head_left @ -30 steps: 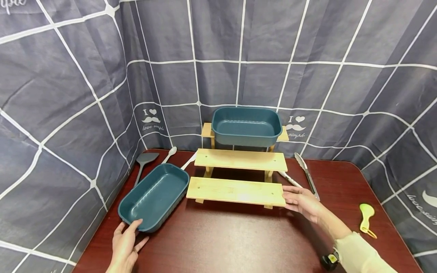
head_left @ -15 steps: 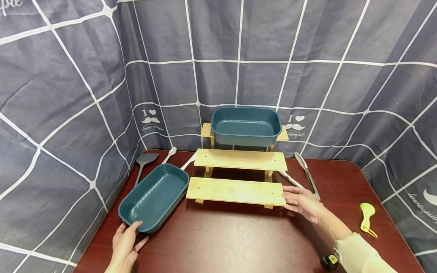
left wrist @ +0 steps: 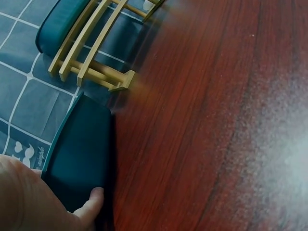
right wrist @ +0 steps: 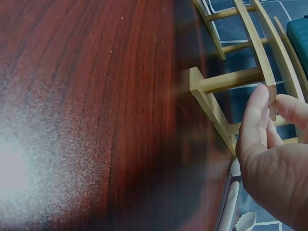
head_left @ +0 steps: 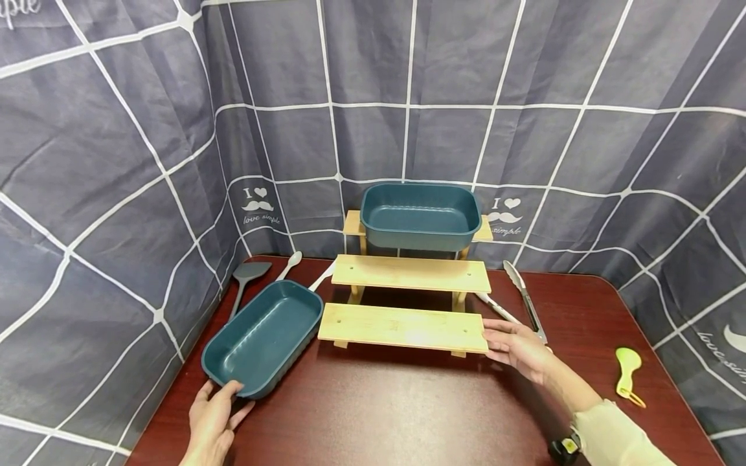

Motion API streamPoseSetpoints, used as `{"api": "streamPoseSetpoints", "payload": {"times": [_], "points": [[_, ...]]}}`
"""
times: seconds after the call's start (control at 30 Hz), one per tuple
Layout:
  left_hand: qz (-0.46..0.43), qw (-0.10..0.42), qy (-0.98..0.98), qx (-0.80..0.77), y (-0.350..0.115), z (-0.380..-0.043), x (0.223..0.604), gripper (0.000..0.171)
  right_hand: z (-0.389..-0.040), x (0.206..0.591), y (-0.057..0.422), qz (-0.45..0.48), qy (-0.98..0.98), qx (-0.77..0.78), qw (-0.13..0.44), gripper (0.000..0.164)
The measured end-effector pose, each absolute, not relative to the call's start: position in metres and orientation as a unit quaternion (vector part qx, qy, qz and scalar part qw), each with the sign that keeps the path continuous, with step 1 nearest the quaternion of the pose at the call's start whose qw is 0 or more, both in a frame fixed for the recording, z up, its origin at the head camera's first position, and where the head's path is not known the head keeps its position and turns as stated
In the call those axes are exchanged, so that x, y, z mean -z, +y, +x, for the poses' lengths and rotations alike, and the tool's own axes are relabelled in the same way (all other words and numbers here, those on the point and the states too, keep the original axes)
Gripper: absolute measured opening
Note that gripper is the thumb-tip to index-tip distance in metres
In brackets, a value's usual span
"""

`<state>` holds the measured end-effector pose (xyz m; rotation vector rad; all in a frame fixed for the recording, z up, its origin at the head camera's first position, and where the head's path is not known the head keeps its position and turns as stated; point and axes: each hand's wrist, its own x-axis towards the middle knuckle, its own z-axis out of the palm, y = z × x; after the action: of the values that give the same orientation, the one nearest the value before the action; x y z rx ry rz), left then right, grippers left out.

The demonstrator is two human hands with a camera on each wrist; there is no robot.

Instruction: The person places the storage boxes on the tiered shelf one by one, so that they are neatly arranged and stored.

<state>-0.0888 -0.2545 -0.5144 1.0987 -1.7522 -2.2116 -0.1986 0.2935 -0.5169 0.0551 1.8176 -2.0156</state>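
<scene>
At the left of the table, a dark teal rectangular tub (head_left: 262, 336) sits at a slant. My left hand (head_left: 211, 414) holds its near corner, thumb over the rim and other fingers outside against the wall. A three-tier wooden step shelf (head_left: 402, 325) stands in the middle. With my right hand (head_left: 519, 349) I pinch the right end of its lowest board; the right wrist view shows the thumb and fingers on either side of that board (right wrist: 260, 53). On the top tier rests a second teal tub (head_left: 422, 239).
Left of the shelf lie a grey spatula (head_left: 249, 272) and white-handled utensils (head_left: 291, 260). Tongs (head_left: 524, 298) and a white handle (head_left: 495, 307) lie to the right. A yellow-green scoop (head_left: 627, 372) is near the right edge. Grey checked curtain (head_left: 443, 142) encloses the dark red table (head_left: 396, 414).
</scene>
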Motion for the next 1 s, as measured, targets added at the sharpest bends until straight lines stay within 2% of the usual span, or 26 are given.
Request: {"api": "streamPoseSetpoints", "payload": {"times": [0.2,0.43,0.8,1.0], "points": [[0.363,0.057,-0.581,0.726,-0.256,-0.088,0.514,0.095,-0.198,0.516,0.294,0.023,0.648,0.731,0.211,0.045],[0.361,0.058,-0.574,0.733,-0.259,-0.086,0.516,0.094,-0.198,0.516,0.293,0.036,0.643,0.735,0.213,0.049],[0.369,0.059,-0.552,0.745,-0.262,-0.083,0.511,0.092,-0.197,0.516,0.293,0.032,0.636,0.740,0.215,0.041],[0.383,0.060,-0.544,0.744,-0.264,-0.082,0.506,0.090,-0.195,0.514,0.292,0.021,0.633,0.744,0.214,0.047]]}}
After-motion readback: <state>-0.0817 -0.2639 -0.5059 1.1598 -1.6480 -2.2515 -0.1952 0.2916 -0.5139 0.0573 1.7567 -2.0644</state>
